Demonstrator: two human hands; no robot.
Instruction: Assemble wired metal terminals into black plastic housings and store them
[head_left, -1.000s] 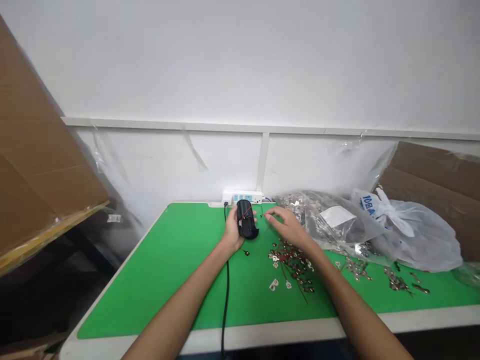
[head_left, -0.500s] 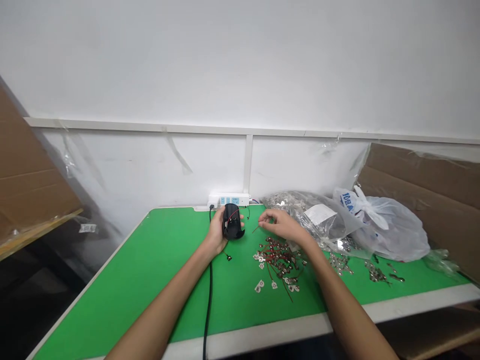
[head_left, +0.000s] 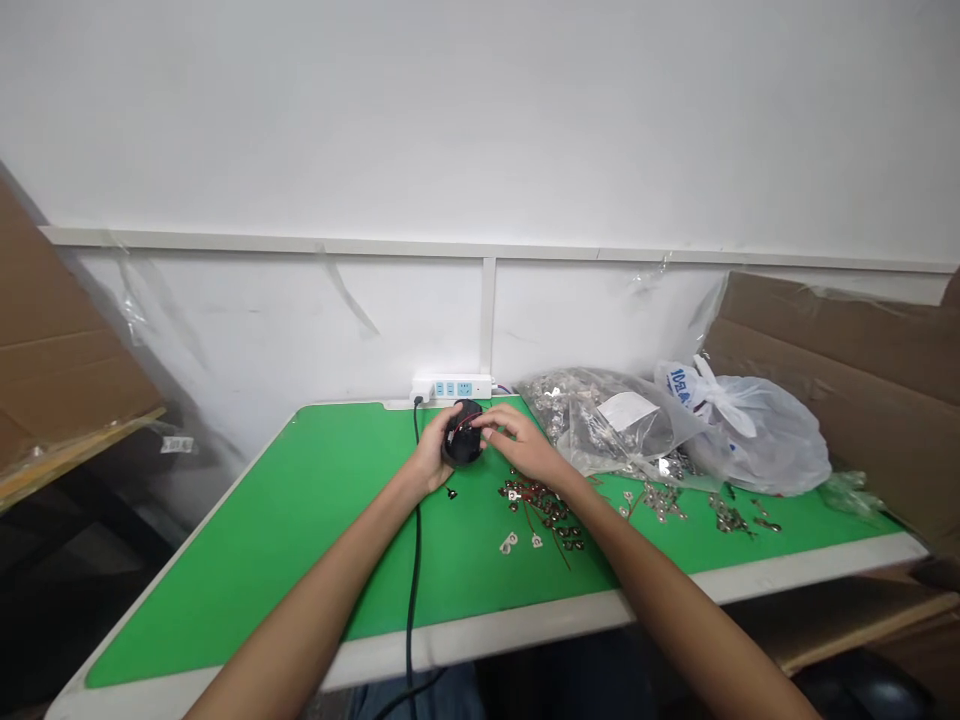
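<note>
My left hand [head_left: 431, 452] is wrapped round a black plastic housing [head_left: 462, 448], its hollow side tilted up toward me. A thin red wire [head_left: 466, 420] runs across the hollow. At the housing's right edge, my right hand [head_left: 519, 440] has its thumb and fingertips closed; they appear to pinch the wire, though the tips are small and partly hidden. Below my right wrist lies a pile of small metal battery contacts [head_left: 551, 510], some with red-brown wires. A small dark part [head_left: 451, 493] on a lead shows just below the housing.
A white power strip [head_left: 454, 387] stands against the wall, with a black cable [head_left: 415, 570] running down the green tabletop [head_left: 300, 530]. To the right are a clear bag of metal parts [head_left: 577, 400], a tied white bag [head_left: 780, 435], smaller contact piles [head_left: 727, 515] and cardboard [head_left: 840, 370].
My right hand has moved left from beside the housing to its edge, carrying the thin wire in. The housing is tilted more, and the whole view has shifted slightly.
</note>
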